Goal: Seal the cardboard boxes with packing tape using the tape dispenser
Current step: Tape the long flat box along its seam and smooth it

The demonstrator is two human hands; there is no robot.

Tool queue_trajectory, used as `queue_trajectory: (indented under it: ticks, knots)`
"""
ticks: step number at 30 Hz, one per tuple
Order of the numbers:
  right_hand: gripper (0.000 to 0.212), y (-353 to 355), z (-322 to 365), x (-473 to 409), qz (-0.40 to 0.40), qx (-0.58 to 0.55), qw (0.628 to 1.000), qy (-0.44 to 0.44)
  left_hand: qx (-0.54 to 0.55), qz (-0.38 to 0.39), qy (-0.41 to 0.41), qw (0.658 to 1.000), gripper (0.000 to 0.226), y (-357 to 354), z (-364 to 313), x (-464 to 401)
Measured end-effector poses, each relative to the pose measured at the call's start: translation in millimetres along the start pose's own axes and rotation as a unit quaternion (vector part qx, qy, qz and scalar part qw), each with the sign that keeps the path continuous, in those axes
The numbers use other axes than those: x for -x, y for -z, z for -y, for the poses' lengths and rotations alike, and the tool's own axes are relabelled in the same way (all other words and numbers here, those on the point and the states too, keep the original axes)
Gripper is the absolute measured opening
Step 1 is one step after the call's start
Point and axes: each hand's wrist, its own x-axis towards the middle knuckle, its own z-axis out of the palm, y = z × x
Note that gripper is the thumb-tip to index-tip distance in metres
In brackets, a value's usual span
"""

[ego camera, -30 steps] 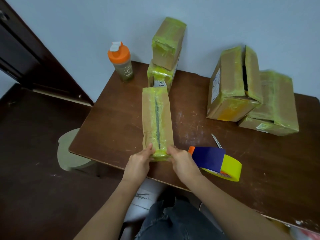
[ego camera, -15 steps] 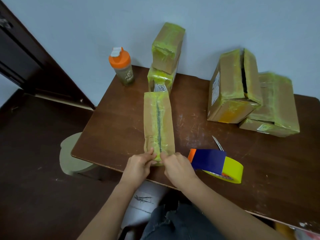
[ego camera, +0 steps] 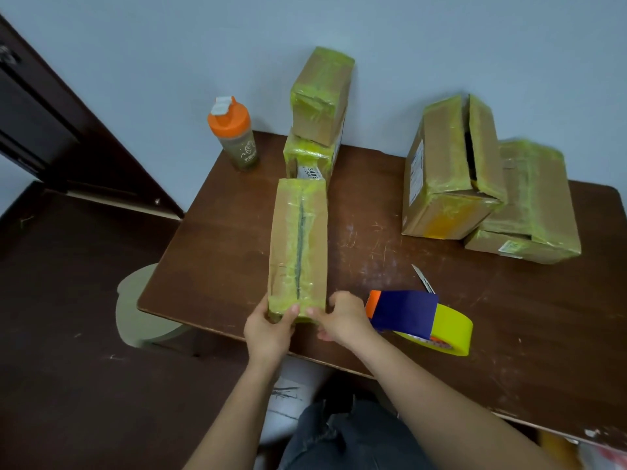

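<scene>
Long box (ego camera: 298, 245) runs 12-to-6 on table (ego camera: 441, 300), near end gripped by left hand (ego camera: 269, 329) and right hand (ego camera: 342, 318); tape dispenser (ego camera: 420, 318) at 3, right hand nearer.

1. Both bare forearms reach forward from the bottom of the view and converge toward the near edge of the brown wooden desk (ego camera: 475, 317).
2. The left hand (ego camera: 269, 329) grips the near left corner of the long, narrow cardboard box wrapped in yellow-green tape (ego camera: 298, 249), thumb on top.
3. The right hand (ego camera: 341, 320) holds the near right corner, fingers curled round the box's end.
</scene>
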Motion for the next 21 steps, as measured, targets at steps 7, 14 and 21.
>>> queue_trajectory:
  ticks: [7, 14, 21]
  knots:
    - [0.039, 31, 19, 16, 0.151, -0.040, 0.978, -0.139, 0.010, 0.103, 0.066, 0.992, 0.035, 3, -25, -6]
    - [0.031, 70, 12, 18, 0.016, -0.061, 0.997, -0.043, 0.010, 0.137, 0.057, 0.989, 0.032, -29, -54, -11]
    - [0.034, 101, 12, -1, -0.079, 0.049, 0.995, -0.020, 0.066, 0.140, 0.085, 0.984, 0.034, -60, -77, -14]
